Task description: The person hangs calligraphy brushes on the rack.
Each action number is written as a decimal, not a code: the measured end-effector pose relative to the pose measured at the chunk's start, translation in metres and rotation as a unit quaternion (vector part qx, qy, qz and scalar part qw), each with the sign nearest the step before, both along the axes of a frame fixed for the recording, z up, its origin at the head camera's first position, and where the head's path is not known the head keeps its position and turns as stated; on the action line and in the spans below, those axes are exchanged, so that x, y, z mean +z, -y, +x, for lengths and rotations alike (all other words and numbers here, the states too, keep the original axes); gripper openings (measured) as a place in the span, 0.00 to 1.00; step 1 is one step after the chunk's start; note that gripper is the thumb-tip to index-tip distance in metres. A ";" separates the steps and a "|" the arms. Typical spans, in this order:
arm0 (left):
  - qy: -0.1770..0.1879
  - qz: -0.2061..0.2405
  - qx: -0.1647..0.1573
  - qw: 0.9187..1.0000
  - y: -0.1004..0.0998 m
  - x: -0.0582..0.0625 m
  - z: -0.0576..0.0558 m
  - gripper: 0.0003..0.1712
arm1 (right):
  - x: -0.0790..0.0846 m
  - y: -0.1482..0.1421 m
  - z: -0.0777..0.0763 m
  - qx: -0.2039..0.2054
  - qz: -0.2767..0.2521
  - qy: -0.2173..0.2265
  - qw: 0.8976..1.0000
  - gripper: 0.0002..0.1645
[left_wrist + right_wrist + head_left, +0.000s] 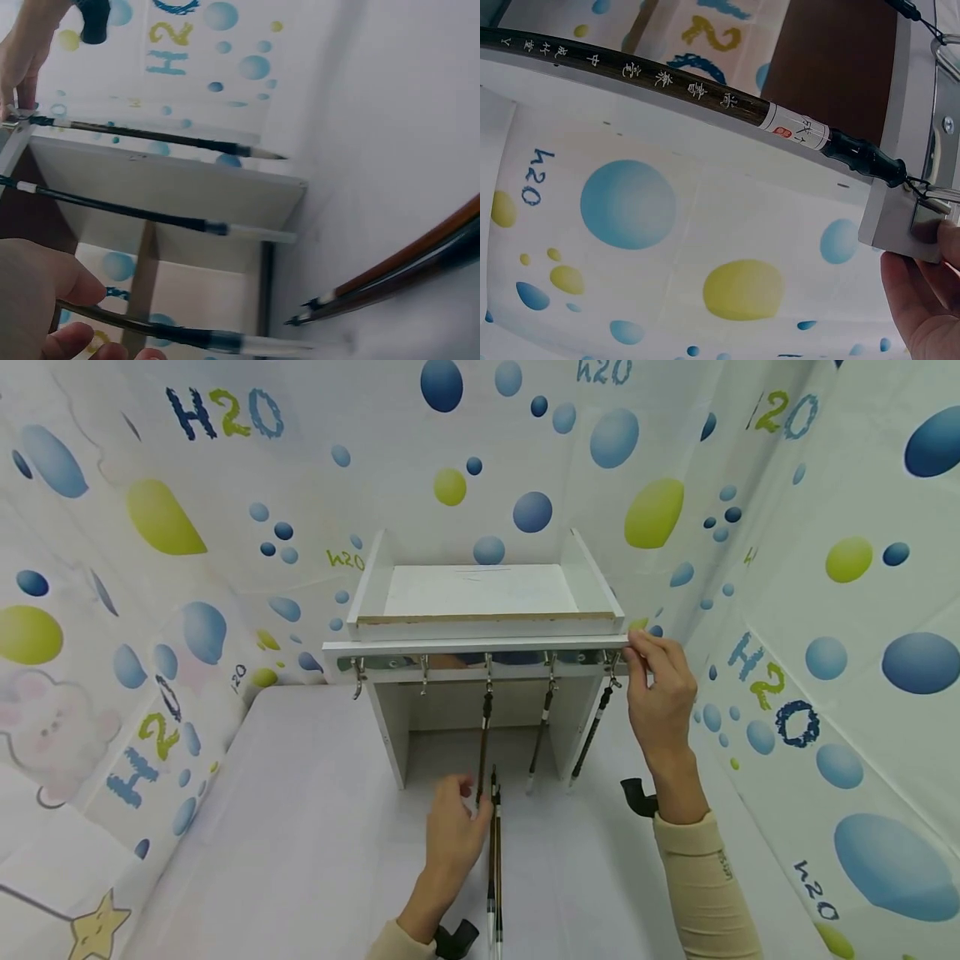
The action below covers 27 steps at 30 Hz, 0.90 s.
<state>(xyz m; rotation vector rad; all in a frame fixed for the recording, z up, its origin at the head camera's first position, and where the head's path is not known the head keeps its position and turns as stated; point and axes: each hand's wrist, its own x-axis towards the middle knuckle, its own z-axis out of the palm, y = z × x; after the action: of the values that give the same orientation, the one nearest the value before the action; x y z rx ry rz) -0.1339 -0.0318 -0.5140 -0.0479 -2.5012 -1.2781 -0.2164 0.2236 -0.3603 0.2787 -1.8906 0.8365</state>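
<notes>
A white rack (480, 643) carries a row of metal hooks (424, 675) along its front rail (9, 154). Three writing brushes hang by loops: the middle brush (486, 727), another brush (540, 739) beside it, and the rightmost brush (592, 735). My left hand (457, 827) is at the middle brush, whose shaft (161, 330) passes between thumb and fingers with a gap showing around it. With thumb and fingers, my right hand (662, 689) grips the right end of the rail (900, 232), close to the last hook.
Two more brushes (495, 868) lie on the white table surface (300, 827), in front of the rack and right of my left hand. Above the hooks, the rack has a shallow tray (480, 589). A patterned sheet (825, 577) encloses the back and sides.
</notes>
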 end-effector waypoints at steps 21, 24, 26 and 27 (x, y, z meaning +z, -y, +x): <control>0.073 -0.086 -0.049 0.992 -0.016 -0.074 0.021 0.13 | -0.002 0.000 0.001 -0.005 0.006 0.003 1.000 0.16; 0.070 -0.092 -0.048 0.992 -0.017 -0.078 0.019 0.13 | -0.002 0.000 0.001 -0.005 0.006 0.002 1.000 0.16; 0.068 -0.093 -0.046 0.992 -0.018 -0.080 0.017 0.12 | -0.001 0.000 0.001 -0.003 0.004 0.000 1.000 0.16; 0.069 -0.093 -0.043 0.992 -0.018 -0.080 0.016 0.12 | -0.001 0.000 0.001 -0.003 0.003 -0.001 1.000 0.16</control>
<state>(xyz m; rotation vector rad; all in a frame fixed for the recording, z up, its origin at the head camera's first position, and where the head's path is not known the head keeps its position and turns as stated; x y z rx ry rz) -0.1176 -0.0136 -0.5938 -0.1156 -2.7591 -1.1118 -0.2158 0.2235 -0.3609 0.2780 -1.8922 0.8259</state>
